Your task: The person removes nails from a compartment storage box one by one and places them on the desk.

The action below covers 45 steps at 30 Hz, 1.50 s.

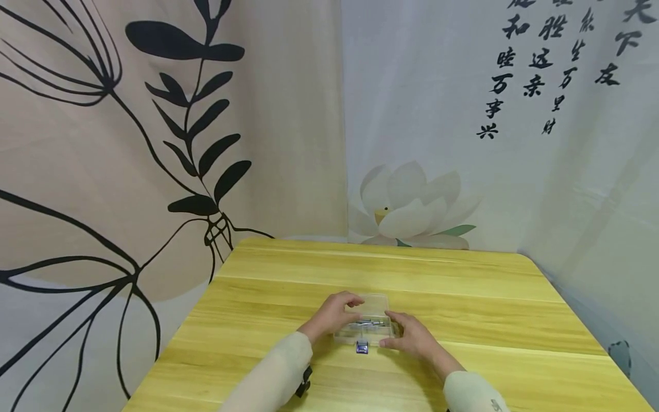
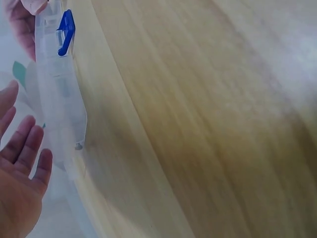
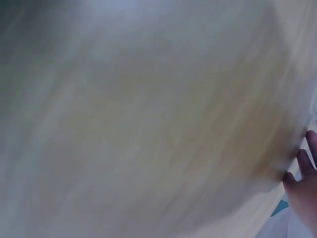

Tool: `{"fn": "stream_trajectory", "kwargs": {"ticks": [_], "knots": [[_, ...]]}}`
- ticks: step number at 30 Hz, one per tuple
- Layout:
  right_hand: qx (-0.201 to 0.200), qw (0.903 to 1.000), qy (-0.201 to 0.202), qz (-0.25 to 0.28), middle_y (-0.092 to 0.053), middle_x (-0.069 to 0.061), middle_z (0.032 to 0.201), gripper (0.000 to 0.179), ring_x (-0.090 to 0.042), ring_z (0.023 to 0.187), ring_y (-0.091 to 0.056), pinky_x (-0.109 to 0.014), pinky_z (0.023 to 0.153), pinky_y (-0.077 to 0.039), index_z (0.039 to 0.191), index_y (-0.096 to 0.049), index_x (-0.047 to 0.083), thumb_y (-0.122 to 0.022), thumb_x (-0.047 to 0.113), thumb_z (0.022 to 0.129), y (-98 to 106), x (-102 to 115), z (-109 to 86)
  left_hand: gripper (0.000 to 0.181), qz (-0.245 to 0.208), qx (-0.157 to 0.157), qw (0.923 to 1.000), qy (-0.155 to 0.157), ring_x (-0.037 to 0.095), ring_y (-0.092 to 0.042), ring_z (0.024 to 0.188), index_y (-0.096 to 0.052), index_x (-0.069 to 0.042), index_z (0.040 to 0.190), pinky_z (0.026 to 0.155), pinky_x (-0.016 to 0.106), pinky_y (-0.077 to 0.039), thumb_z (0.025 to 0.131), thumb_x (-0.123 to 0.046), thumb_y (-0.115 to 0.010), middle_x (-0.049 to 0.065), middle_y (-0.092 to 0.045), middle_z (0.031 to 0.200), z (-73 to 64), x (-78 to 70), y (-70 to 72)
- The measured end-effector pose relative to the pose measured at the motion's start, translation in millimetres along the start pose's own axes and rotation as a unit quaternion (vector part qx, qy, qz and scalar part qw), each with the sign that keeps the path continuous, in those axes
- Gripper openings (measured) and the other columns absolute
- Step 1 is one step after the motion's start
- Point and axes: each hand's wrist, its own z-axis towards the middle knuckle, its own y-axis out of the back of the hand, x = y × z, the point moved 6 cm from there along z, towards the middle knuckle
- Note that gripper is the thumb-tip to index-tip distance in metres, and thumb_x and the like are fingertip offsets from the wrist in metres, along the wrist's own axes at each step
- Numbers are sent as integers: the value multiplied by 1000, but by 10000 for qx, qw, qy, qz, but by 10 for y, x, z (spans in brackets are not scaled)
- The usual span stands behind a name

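Pale cloth hangs (image 1: 293,114) all around the far side of the room, printed with black leafy stems (image 1: 198,137) beyond the box and to its left, a white lotus (image 1: 417,200) behind it and slightly to its right, and columns of black Chinese characters (image 1: 540,57) higher up on that same side. From where I stand, the yellow wood-grained table (image 1: 257,297) spreads out on every side of the box, its rounded far corners close to the cloth.

The clear plastic box (image 1: 374,340) sits on the table between the person's two hands. Its see-through lid (image 1: 377,303) is swung back on the far side, and a blue clasp (image 1: 362,347) sticks out at the middle of the near side. Inside, thin metallic pieces (image 1: 368,323) lie in the part toward the lid, too small for me to name; partitions show nearer the clasp.

The left hand (image 1: 334,313) is at the left end of the box, fingers loosely bent and apart, gripping nothing. The right hand (image 1: 413,337) holds the right end, its thumb at the near corner and its fingers farther back along the side. Both arms wear pale sleeves (image 1: 278,372), and something black (image 1: 305,382) hangs below the left cuff, nearer the person than the box.
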Motion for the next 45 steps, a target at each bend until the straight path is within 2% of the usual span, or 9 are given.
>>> {"fn": "stream_trajectory", "kwargs": {"ticks": [8,21,29,36,39,45], "knots": [[-64,10000,-9,74,-47,-25,144,81,-48,132,-40,-67,104,-30,145,-50,7,-84,39,79,-2,15,-15,32,91,60,9998,173,21,-58,111,-68,-11,123,95,39,-47,93,-19,-73,-1,-66,119,34,40,-25],[-96,9998,158,24,-49,-24,143,80,-48,131,-42,-64,105,-31,144,-51,6,-83,40,79,3,19,-16,23,97,164,9996,220,16,-59,103,-72,-11,112,91,36,-49,90,-18,-75,-3,-67,109,33,116,-33],[-54,9999,132,63,-49,-24,143,80,-48,131,-42,-65,104,-32,144,-51,6,-83,39,79,9,25,-23,14,93,143,9997,191,15,-59,101,-74,-15,104,90,34,-49,90,-15,-75,-6,-66,106,45,187,-50],[-6,9997,13,249,-48,-23,144,80,-48,133,-41,-65,105,-30,145,-50,8,-83,38,79,1,15,-38,9,105,103,9999,-31,13,-59,99,-75,-16,96,89,34,-49,88,-13,-77,-6,-65,103,39,182,-32],[19,9995,-3,317,-48,-23,144,80,-48,133,-40,-66,105,-30,145,-50,8,-83,38,79,-2,19,-46,6,105,168,9998,4,13,-59,100,-76,-16,92,90,34,-49,88,-12,-77,-8,-64,102,40,183,-31],[13,9996,-2,298,-48,-23,145,79,-48,133,-40,-65,105,-30,145,-50,8,-83,38,80,-6,21,-48,4,487,302,9984,-16,14,-57,103,-79,-17,89,96,37,-46,87,-14,-77,-8,-63,105,61,179,-41]]}}
